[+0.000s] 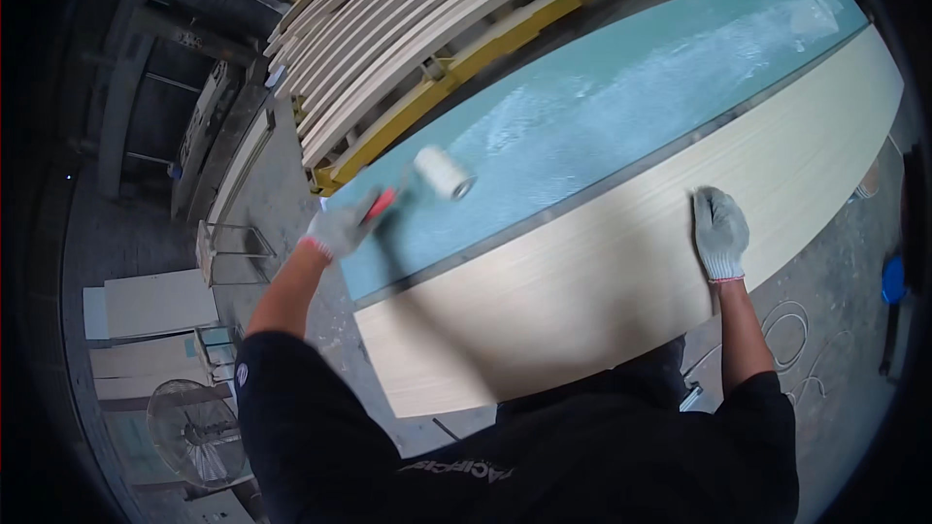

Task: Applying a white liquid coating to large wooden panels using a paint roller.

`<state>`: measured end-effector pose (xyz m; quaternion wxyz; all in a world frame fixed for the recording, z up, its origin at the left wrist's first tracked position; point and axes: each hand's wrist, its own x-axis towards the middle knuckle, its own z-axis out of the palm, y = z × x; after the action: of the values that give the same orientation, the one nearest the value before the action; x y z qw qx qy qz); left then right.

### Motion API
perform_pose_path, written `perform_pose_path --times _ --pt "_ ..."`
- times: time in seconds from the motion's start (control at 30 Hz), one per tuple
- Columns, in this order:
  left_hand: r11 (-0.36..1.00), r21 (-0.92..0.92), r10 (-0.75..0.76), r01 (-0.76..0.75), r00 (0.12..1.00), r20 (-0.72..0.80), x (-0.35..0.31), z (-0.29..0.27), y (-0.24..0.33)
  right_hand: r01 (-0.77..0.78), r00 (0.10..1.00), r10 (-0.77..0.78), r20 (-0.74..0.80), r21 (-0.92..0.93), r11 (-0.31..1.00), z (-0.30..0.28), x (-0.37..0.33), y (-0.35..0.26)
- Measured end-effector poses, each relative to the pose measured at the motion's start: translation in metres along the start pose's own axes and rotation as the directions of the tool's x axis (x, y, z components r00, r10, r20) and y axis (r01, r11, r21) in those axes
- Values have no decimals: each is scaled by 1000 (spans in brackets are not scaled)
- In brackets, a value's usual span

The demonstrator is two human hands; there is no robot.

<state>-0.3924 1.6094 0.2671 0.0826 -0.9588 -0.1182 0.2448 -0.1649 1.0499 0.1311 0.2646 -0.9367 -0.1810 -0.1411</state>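
Observation:
My left hand (342, 226), in a grey work glove, grips the red handle of a paint roller (443, 173). The roller's white sleeve rests on a long blue-green board (621, 97) that glistens with a wet coating. My right hand (719, 231), also gloved, lies flat with its fingers spread on a pale wood-grain panel (582, 281). That panel lies beside the blue-green board, on the side nearer to me.
A stack of pale panels (408, 29) lies on a yellow frame (466, 63) beyond the board. A floor fan (194, 432) and loose boards (155, 306) stand at my lower left. Concrete floor with a coiled cable (791, 330) and a blue object (892, 278) is at the right.

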Motion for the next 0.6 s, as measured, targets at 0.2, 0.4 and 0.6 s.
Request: perform_pose_path --times 0.2,0.4,0.6 --pt "994 82 78 -72 994 -81 -113 69 -138 55 996 -71 -58 -233 971 21 -13 -36" --pt "995 -69 64 -69 995 -77 27 -18 -21 0 1000 -4 -21 -220 976 39 -21 -28" --pt "999 23 31 -30 999 -39 -77 57 -141 -61 997 68 23 -228 972 31 -17 -10"
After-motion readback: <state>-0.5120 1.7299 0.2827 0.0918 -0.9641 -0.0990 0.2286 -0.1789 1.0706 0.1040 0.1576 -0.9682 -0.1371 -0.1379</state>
